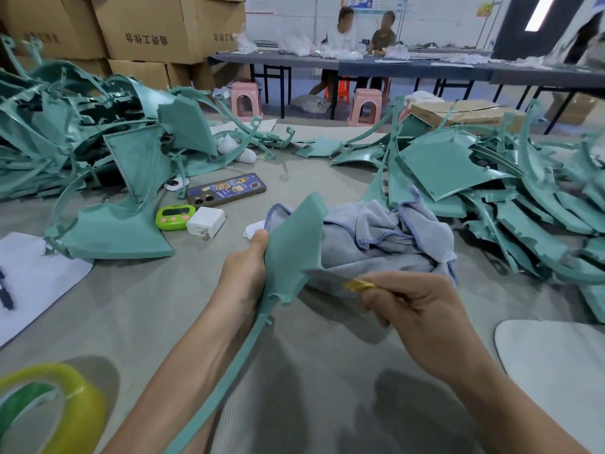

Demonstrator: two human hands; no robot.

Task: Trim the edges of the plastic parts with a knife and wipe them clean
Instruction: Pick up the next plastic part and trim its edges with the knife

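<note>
We hold one teal plastic part (294,244) upright over the counter (163,306). Left hand (245,273) grips its left edge. Right hand (422,309) pinches the knife (347,283) by its gold-wrapped handle, blade touching the part's lower right edge. Grey cloth (386,237) lies just behind. Left heap (82,132) and right heap (491,198) of like parts flank us.

The plastic part (291,244) is teal-green. The cloth (376,237) is pale grey, hemmed in blue stitching. Gold wrap on the knife (355,285). The phone (226,193) is blue with cartoon stickers, the timer (175,217) lime with pink buttons, the charger (205,221) white, the tape roll (49,407) yellow.
</note>
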